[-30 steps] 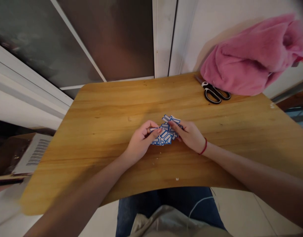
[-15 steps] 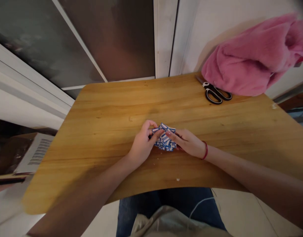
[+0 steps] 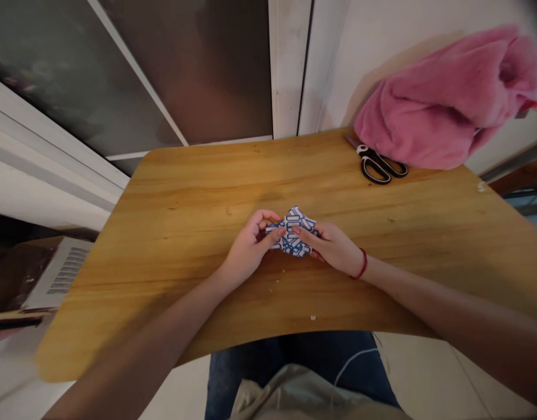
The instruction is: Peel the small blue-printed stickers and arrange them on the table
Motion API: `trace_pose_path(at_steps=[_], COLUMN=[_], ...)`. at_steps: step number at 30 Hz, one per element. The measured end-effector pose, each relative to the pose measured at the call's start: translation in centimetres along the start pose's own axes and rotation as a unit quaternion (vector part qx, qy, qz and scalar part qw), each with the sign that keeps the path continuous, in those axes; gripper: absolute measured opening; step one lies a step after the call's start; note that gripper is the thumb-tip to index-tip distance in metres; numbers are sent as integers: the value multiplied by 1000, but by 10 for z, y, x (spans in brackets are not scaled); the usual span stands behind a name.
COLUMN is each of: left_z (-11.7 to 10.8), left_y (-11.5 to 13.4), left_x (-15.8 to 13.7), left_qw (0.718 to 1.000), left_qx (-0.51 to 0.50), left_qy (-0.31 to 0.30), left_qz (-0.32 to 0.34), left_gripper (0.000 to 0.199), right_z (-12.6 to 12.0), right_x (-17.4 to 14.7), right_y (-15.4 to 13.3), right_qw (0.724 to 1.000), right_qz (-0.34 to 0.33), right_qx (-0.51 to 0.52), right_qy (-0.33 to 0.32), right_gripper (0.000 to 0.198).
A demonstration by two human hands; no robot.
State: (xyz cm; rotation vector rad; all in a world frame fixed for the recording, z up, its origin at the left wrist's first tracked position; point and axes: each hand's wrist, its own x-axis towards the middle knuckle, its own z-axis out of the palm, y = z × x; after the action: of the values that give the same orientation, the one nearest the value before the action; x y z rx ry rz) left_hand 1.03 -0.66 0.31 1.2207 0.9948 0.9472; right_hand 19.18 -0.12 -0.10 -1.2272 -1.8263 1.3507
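Between my hands, above the middle of the wooden table (image 3: 198, 192), is a bunch of small white labels with blue borders (image 3: 297, 233). The pieces overlap at many angles; what is printed on them is too small to read. My left hand (image 3: 253, 239) grips the bunch from its left side, thumb lying on top and fingers curled behind. From the right, my right hand (image 3: 336, 245), with a red band at the wrist, pinches it with the thumb on top. The fingers under the bunch are mostly hidden.
Black-handled scissors (image 3: 377, 165) lie at the table's back right, against a pink plush bundle (image 3: 438, 105). Small white scraps (image 3: 313, 318) dot the table near its front edge. An open cardboard box (image 3: 60, 271) stands left of the table. Behind are dark door panels (image 3: 198, 70).
The bunch of labels has turned and spread, with pieces now sticking out higher at the top. My left fingers and thumb have shifted their hold slightly; the view has moved a little.
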Motion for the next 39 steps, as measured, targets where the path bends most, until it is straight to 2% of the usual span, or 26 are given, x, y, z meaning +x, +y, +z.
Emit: trace_pose_path(at_steps=[6,17,22,26,32,35,39], left_z=[-1,-2,-7,-10,-4,-2,-1], left_y=[1,-3,-2,-3,-1,0,-1], left_x=[2,4,5,7,5,3,3], left_qw=[999,994,991,989,987,986,978], left_qx=[-21,-69,-81,-82,-119,-143,-188], left_qy=[10,80,105,123,106,79,70], left_qz=[-30,-40,-22,-7,-5,-29,-56], left_gripper=[22,24,21,20,17,19,16], right_z=[-1,2,-2,-5,-3,-1,-1], right_x=[3,2,6,7,3,3,4], right_y=[7,5,7,4,4,8,9], right_qw=[998,991,988,986,982,981,974], right_qz=[-17,-49,-10,20,-13,-18,-21], right_qx=[-20,-57,-13,65,100,107,128], right_qy=[62,109,153,154,162,159,187], right_gripper=[48,46,48,49,46,45,42])
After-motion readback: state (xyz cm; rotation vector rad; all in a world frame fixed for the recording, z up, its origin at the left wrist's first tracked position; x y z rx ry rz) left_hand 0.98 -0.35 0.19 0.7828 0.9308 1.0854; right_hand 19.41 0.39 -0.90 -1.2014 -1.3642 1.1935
